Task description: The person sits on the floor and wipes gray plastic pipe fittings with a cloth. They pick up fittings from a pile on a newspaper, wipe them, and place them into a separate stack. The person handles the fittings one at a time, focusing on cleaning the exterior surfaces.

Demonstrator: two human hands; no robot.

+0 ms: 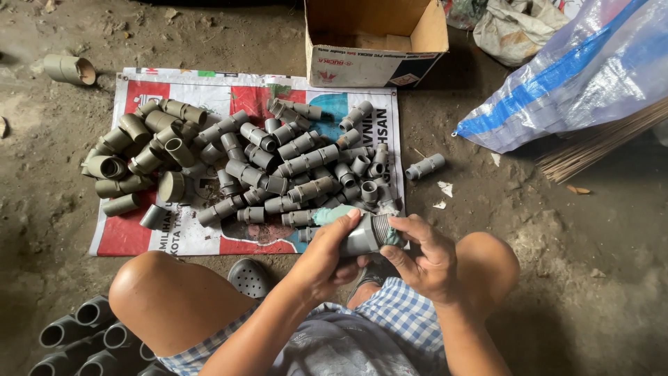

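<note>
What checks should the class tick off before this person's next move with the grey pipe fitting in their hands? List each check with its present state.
1. Left hand grips the grey pipe fitting around its plain end: ok.
2. Right hand is at the threaded end, fingers touching it: ok.
3. Greenish cloth pressed against the fitting: ok; what it is doing there, cannot tell.
4. Thread clean and undamaged: cannot tell, partly covered.
5. Pile of fittings lies on the printed sheet in front of the knees: ok.
6. One fitting lies off the sheet on the dirt: not ok.
</note>
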